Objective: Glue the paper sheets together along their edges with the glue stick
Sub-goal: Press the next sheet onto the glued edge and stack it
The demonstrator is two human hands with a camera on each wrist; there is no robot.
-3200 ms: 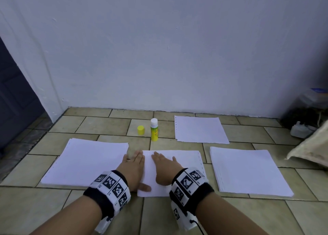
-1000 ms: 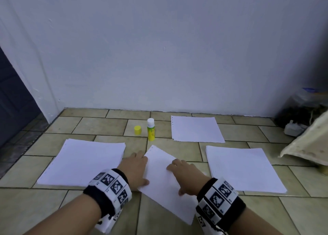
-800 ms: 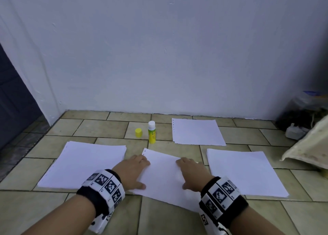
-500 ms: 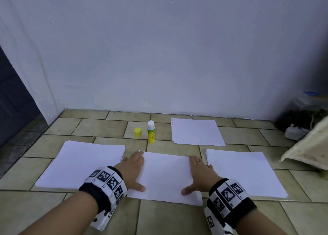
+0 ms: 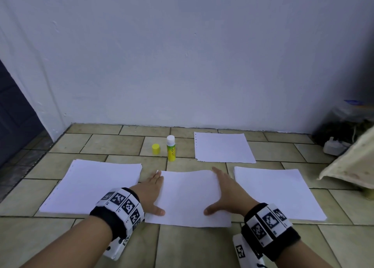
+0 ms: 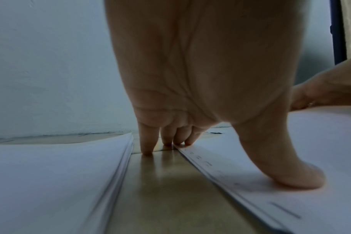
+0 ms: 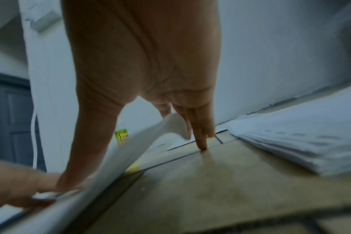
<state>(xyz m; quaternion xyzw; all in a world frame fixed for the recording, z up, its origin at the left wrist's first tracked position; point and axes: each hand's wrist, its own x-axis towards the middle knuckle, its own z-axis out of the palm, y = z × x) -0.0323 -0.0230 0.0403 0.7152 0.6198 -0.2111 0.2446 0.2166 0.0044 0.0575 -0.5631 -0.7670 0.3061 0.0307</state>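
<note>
You are squaring the middle sheet (image 5: 191, 197) on the floor, left hand (image 5: 150, 193) and right hand (image 5: 227, 192) flat with straight fingers along its sides; next you must take the uncapped glue stick (image 5: 171, 148) standing beyond it

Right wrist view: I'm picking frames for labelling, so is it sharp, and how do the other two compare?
Right wrist: motion-smeared, especially the lifted sheet edge. Left wrist: dim, the near paper stack soft. Head: evenly lit and sharp, the glue stick crisp.
</note>
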